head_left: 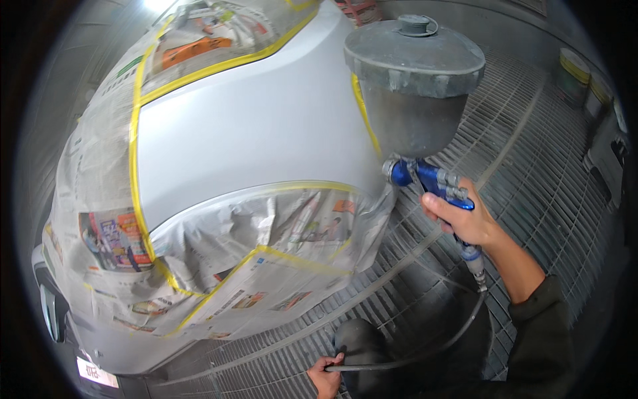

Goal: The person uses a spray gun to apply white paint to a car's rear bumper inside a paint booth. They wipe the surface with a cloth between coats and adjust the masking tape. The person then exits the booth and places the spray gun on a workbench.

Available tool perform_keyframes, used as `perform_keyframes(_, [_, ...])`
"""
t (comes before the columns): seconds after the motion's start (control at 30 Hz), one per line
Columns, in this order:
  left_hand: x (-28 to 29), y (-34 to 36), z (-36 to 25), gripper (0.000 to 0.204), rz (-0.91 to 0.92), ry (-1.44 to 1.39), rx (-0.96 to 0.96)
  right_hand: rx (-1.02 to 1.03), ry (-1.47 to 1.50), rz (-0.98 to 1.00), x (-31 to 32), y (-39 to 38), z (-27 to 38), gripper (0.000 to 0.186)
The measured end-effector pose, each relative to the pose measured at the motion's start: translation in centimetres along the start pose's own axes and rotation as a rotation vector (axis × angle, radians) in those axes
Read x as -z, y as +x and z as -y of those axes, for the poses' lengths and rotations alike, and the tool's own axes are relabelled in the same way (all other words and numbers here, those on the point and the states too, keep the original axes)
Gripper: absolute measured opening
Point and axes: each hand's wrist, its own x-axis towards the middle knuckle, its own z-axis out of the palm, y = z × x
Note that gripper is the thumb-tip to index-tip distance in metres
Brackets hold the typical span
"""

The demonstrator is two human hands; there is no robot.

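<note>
My right hand (458, 214) is closed round the grip of a blue spray gun (425, 178). On top of the gun sits a large grey lidded paint cup (415, 83), slightly tilted. The gun's nozzle points left, toward the silvery white car panel (259, 126), and stays apart from it. Low in the view, my left hand (325, 376) is wrapped round the air hose (379, 366), which curves up to the coupling under the gun's handle. Newspaper (239, 292) edged with yellow masking tape (135, 153) covers the car around the bare panel.
Metal floor grating (512, 133) runs beneath and to the right of the car. Several cans (573, 74) stand at the far right by the wall. My knee (359, 339) shows beside the left hand. A car's licence plate (98, 372) is at the lower left.
</note>
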Motion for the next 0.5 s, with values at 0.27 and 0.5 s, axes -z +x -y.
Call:
perform_keyframes(0.27, [2.0, -0.2, 0.3, 0.026, -0.051, -0.025, 0.004, 0.077, 0.071, 0.347, -5.7, -2.3, 4.4, 0.031])
perform_keyframes(0.5, [1.2, -0.6, -1.4, 0.025, -0.058, -0.081, -0.023, 0.145, -0.049, 0.135, -3.8, 0.0, 6.0, 0.032])
